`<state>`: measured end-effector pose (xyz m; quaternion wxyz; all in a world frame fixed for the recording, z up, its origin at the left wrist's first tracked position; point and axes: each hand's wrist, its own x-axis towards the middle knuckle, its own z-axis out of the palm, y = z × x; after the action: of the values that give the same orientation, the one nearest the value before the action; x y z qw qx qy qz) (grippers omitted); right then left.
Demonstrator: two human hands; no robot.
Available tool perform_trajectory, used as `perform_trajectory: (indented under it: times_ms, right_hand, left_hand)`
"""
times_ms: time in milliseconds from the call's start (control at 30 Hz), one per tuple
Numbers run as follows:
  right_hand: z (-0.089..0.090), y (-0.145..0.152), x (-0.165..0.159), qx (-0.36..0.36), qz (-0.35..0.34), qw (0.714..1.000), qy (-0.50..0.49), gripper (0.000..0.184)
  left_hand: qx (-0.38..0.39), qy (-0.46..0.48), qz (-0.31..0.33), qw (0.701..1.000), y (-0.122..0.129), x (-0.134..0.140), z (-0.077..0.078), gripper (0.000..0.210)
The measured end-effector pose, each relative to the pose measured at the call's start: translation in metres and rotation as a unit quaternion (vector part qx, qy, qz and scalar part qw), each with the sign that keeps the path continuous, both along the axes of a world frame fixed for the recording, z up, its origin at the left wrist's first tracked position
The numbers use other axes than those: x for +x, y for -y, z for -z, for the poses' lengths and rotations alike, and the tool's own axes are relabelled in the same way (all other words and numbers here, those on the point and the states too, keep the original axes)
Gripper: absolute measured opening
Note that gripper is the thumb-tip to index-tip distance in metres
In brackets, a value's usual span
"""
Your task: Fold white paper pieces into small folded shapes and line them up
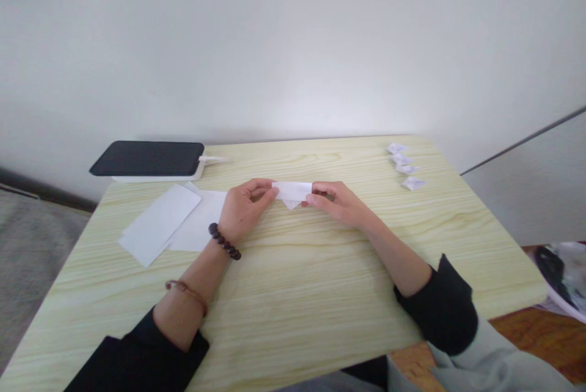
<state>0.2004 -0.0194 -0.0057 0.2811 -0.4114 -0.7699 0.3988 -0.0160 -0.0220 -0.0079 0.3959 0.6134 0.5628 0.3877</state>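
Observation:
Between my two hands, above the middle of the table, is a small folded white paper [292, 190] with a flat band on top and a triangular point showing below it. My left hand [247, 206] pinches its left end between thumb and fingers. The right end sits in the pinch of my right hand [336, 201]. Some fingertips behind the paper are hidden. Loose white paper sheets [160, 221] lie just left of my left hand, partly overlapping, and one reaches behind that hand.
A phone [149, 159] rests on a white block at the back left, with a white cable [215, 159] attached. Several small folded paper shapes [414, 183] stand in a row at the back right. The wooden table [293, 300] meets a white wall [293, 44]. A bin [565, 276] stands right.

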Motion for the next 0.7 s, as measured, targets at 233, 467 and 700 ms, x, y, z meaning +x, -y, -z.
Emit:
perform_trajectory:
  times_ms: [233, 467, 700]
  right_hand:
    - [0.0059, -0.0012, -0.0052, 0.017, 0.037, 0.999, 0.036, 0.029]
    - [0.0038, -0.0027, -0.0027, 0.018, 0.012, 0.999, 0.041, 0.028]
    - [0.0032, -0.0036, -0.0003, 0.000, 0.018, 0.999, 0.038, 0.025]
  left_hand:
    - [0.011, -0.027, 0.003, 1.000, 0.0005, 0.0005, -0.0010, 0.031]
    - [0.002, 0.004, 0.001, 1.000, -0.0004, -0.0008, 0.0008, 0.025]
    - [0.002, 0.022, 0.013, 1.000, -0.0030, -0.0023, 0.0056, 0.028]
